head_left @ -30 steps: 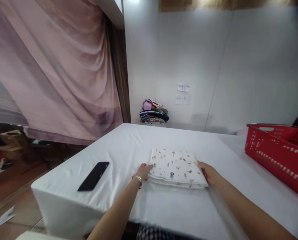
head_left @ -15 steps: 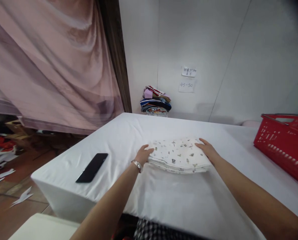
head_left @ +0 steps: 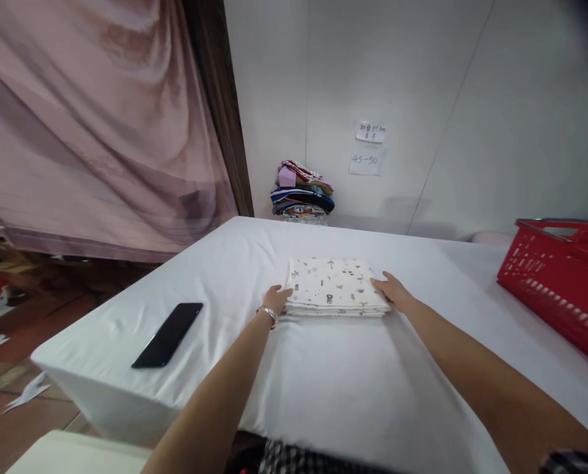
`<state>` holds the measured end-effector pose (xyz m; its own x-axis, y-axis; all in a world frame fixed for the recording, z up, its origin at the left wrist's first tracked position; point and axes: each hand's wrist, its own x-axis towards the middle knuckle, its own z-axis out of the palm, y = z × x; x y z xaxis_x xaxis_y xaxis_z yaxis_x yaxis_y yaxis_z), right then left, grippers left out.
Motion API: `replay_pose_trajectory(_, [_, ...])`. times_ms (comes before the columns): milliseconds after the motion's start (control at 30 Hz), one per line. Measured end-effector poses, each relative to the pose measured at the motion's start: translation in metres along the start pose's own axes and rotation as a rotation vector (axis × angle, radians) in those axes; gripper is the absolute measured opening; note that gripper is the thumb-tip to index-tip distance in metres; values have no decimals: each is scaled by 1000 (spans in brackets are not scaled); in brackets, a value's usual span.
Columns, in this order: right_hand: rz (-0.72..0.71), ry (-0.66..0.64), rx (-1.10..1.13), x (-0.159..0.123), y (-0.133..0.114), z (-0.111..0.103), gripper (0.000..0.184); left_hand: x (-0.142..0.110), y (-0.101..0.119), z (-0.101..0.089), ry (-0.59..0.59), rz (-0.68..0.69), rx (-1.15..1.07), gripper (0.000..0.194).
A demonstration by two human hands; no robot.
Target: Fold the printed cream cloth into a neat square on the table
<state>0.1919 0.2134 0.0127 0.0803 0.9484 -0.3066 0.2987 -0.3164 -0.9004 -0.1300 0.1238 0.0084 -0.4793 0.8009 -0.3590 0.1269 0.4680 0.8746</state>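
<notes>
A folded white cloth point(head_left: 330, 286) with a small scattered print, several layers thick, lies flat on the white-covered table point(head_left: 343, 375). At its left edge is my left hand point(head_left: 276, 300), wearing a bracelet, its fingers closed on the fabric's side. My right hand point(head_left: 391, 291) holds the opposite edge, with fingertips on top of the cloth near the right corner. The undersides of both hands are partly hidden.
A black phone point(head_left: 168, 334) lies on the table's left part. At the right stands a red plastic basket point(head_left: 560, 283). Stacked folded fabrics point(head_left: 302, 194) rise behind the far edge, by the wall with paper notes point(head_left: 367, 160). A pink curtain point(head_left: 101, 131) hangs at left.
The folded cloth has moved a little away from me and now lies flatter and squarer, its front edge straight. Both hands have gone along with it. The camera view has shifted slightly.
</notes>
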Motion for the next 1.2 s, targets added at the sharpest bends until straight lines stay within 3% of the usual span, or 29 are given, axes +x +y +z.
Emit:
replay_pose_trajectory(133, [-18, -10, -143, -17, 8, -4, 84, 1, 1, -2, -29, -10, -34, 68])
replay_pose_trajectory(367, [-4, -60, -2, -33, 10, -10, 78, -20, 13, 0, -11, 34, 116, 77])
replay_pose_trajectory(500, [-48, -30, 12, -37, 19, -13, 68, -34, 5, -1, -29, 86, 160, 76])
replay_pose_trajectory(700, [-93, -21, -187, -40, 36, -15, 68, -46, -9, -3, -5, 200, 353, 70])
replay_pose_trajectory(800, [-248, 53, -402, -45, 32, -14, 63, -52, -11, -6, 100, 345, 563, 66])
replay_pose_trajectory(900, [-584, 177, -568, -61, 25, -8, 48, -63, -11, -6, 242, 533, 722, 60])
replay_pose_trajectory(967, [-801, 186, -624, -74, 22, 0, 43, -71, -11, -3, 290, 704, 780, 51])
replay_pose_trajectory(1067, [-987, 36, -802, -91, 28, 14, 47, -77, -14, 6, 220, 917, 883, 43])
replay_pose_trajectory(1200, [-993, -129, -1053, -97, 43, 21, 56, -73, -26, 11, 40, 864, 1010, 49])
